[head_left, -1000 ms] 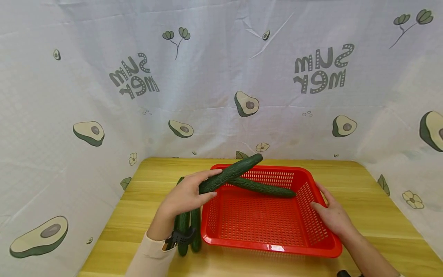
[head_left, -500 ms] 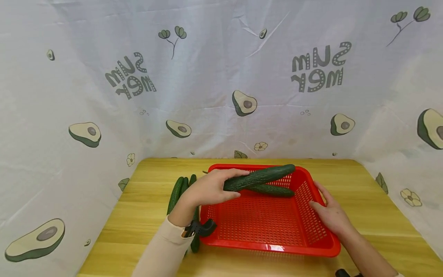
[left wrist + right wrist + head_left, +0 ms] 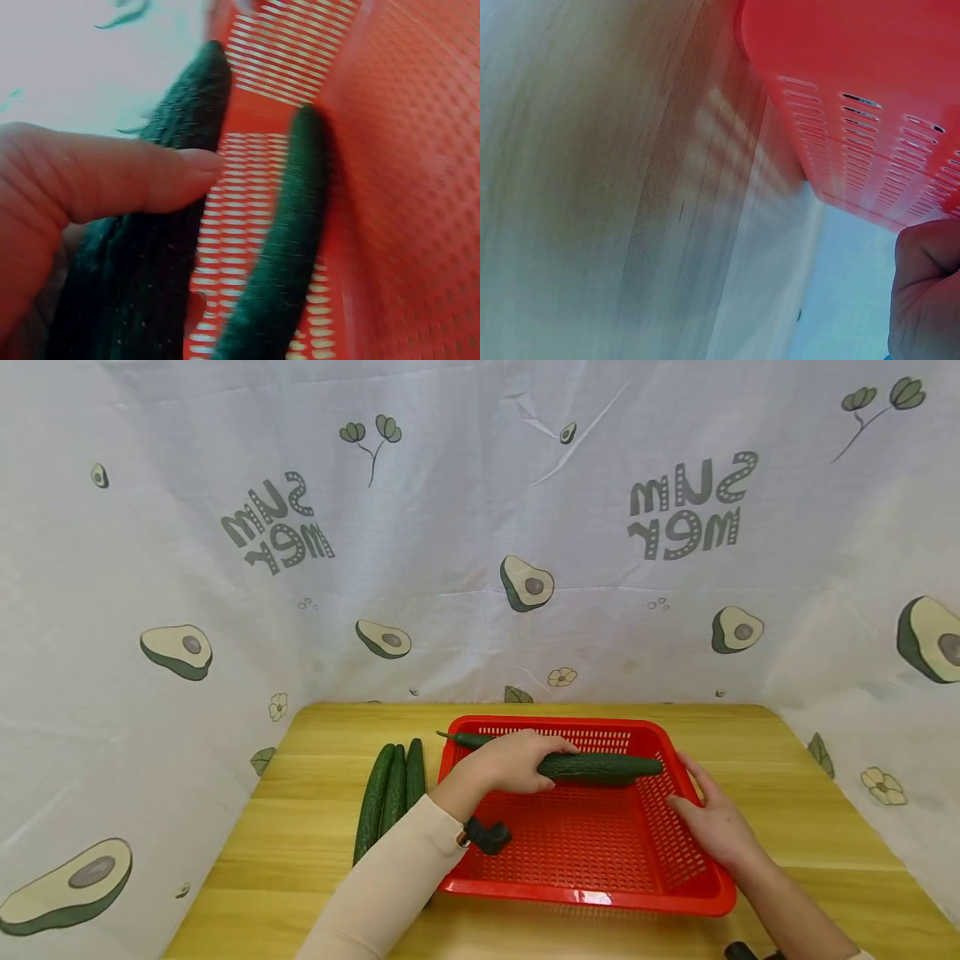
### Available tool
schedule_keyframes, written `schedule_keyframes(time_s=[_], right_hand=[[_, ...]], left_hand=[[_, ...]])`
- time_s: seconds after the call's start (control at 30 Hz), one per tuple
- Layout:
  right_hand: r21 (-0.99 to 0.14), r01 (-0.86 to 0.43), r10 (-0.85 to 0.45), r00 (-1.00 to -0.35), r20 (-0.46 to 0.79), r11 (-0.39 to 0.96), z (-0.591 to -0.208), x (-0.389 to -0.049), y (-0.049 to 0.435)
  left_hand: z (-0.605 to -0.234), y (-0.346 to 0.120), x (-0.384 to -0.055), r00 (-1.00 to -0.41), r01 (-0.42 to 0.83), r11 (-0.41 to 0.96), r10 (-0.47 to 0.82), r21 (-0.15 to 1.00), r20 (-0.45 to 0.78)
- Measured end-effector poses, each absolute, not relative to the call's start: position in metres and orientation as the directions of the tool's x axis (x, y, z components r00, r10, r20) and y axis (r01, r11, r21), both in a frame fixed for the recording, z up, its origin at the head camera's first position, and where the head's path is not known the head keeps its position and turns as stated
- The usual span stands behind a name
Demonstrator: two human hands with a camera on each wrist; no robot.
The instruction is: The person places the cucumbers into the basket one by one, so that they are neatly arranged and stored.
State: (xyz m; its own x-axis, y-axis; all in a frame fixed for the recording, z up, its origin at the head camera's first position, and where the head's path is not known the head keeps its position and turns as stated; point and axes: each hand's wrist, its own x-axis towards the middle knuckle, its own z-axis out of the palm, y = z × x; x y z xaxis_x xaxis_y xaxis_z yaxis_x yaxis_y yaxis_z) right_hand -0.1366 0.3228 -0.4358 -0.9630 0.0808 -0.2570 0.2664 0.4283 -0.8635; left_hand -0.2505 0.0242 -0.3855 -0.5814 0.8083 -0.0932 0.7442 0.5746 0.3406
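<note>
My left hand (image 3: 517, 762) grips a dark green cucumber (image 3: 600, 766) by its left part, above the back of a red plastic basket (image 3: 585, 897). The free end of this cucumber points right, near the basket's right wall. A second cucumber (image 3: 289, 225) lies in the basket along the back wall, seen beside the held one in the left wrist view. In the head view its stem end pokes over the left rim, and the hand and held cucumber cover most of it. With the thumb inside the rim, my right hand (image 3: 712, 822) holds the basket's right side.
Several cucumbers (image 3: 390, 793) lie side by side on the wooden table (image 3: 277, 860) left of the basket, partly behind my left sleeve. A white cloth (image 3: 450, 527) with avocado prints hangs behind the table and along both sides.
My left hand has carried the cucumber rightward and lowered it from a raised slant to nearly level over the basket. The right hand keeps its hold on the rim.
</note>
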Motion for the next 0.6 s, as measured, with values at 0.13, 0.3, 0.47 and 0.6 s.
schedule_keyframes(time_s=[0.13,0.3,0.47,0.6], right_hand=[[-0.869,0.274,0.078,-0.961,-0.266,0.412,-0.434,-0.137,0.323],[-0.865,0.272,0.082,-0.961,-0.262,0.422,-0.433,-0.138,0.323],[-0.859,0.27,0.083,-0.962,-0.26,0.435,-0.434,-0.138,0.322],[-0.855,0.275,0.086,-0.961,-0.265,0.44,-0.434,-0.138,0.322]], left_hand=[[-0.398,0.029,-0.253,-0.598,0.741,0.598,0.794,0.304,-0.106],[-0.4,0.03,-0.25,-0.618,0.728,0.635,0.771,0.258,-0.153],[-0.403,0.03,-0.25,-0.625,0.734,0.644,0.765,0.216,-0.158],[-0.406,0.029,-0.251,-0.617,0.745,0.637,0.771,0.197,-0.158]])
